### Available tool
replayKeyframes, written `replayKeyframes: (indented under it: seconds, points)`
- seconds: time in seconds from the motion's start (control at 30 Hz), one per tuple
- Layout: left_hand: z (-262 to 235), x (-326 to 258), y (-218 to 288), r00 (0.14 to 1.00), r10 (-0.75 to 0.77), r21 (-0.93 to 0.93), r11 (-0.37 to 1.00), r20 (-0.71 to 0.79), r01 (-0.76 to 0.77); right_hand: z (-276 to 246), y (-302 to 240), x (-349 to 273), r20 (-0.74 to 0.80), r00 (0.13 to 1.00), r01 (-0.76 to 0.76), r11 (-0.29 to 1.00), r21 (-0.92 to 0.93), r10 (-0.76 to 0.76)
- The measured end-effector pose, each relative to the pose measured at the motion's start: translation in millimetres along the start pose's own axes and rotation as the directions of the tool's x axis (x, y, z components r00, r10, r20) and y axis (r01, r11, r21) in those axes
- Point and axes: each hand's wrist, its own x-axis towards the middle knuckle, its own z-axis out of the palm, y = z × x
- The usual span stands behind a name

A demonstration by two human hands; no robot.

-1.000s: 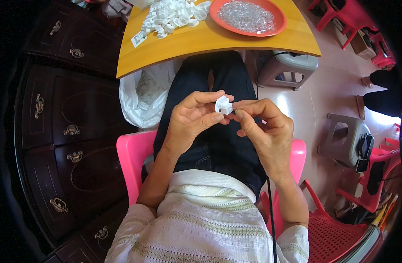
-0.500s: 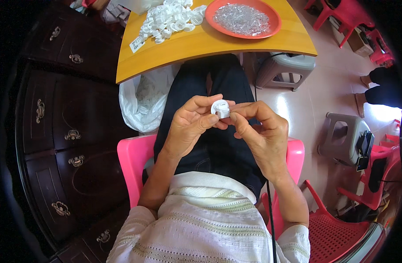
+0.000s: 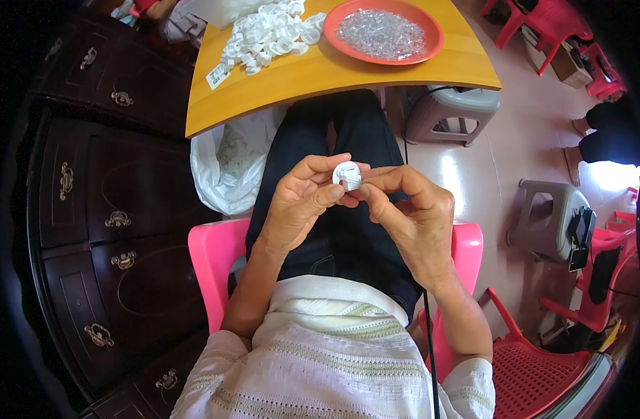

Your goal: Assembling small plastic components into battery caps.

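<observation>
Above my lap, my left hand (image 3: 307, 197) pinches a small round white plastic part (image 3: 346, 174) between thumb and fingers. Slots and a raised ridge show on the face turned up to me. At the part's right edge, the thumb and forefinger of my right hand (image 3: 407, 206) are pressed together. Whatever lies between those fingertips is too small to make out. A heap of similar white plastic parts (image 3: 274, 31) lies on the yellow table (image 3: 320, 82) ahead. To its right, an orange-red plate (image 3: 330, 36) holds many thin clear plastic pieces (image 3: 383, 33).
A white plastic bag (image 3: 212, 183) with pale contents hangs or stands below the table's left side. Dark drawers (image 3: 145, 202) line the left. Grey stools (image 3: 454, 115), pink chairs (image 3: 533, 366) and another person's legs (image 3: 606, 140) are on the right. A black cable (image 3: 430, 335) runs beside me.
The white part has turned slightly in my fingers, showing more of its face. Both hands have shifted very little, and the right fingertips stay at its edge.
</observation>
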Motion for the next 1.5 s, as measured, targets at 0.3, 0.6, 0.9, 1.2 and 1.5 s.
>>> replayKeyframes:
  seconds: [0.3,0.6,0.9,1.2,1.5]
  points:
    - [-3.6,-1.8,8.7,1.0,0.005,0.134,0.991,-0.01,-0.003,-2.3,-3.2,-1.1,0.036,0.997,0.067,0.995,-0.071,-0.064]
    - [-6.3,-3.9,10.4,1.0,0.017,0.147,0.989,0.002,-0.017,0.8,3.6,0.5,0.009,1.0,0.002,0.999,0.04,-0.003]
    - [2.9,-4.9,13.5,0.979,0.202,0.344,0.918,0.022,-0.197,2.5,-1.8,-0.7,0.077,0.984,-0.168,0.973,0.158,0.158]
    - [8.4,-6.5,20.4,0.969,0.241,0.447,0.863,0.046,-0.236,-3.5,-0.7,4.0,0.163,0.941,-0.334,0.885,0.324,0.296]
    - [13.5,-7.6,18.5,0.97,0.237,0.451,0.86,0.057,-0.236,-4.7,-1.0,-0.8,0.174,0.942,-0.33,0.883,0.333,0.286]
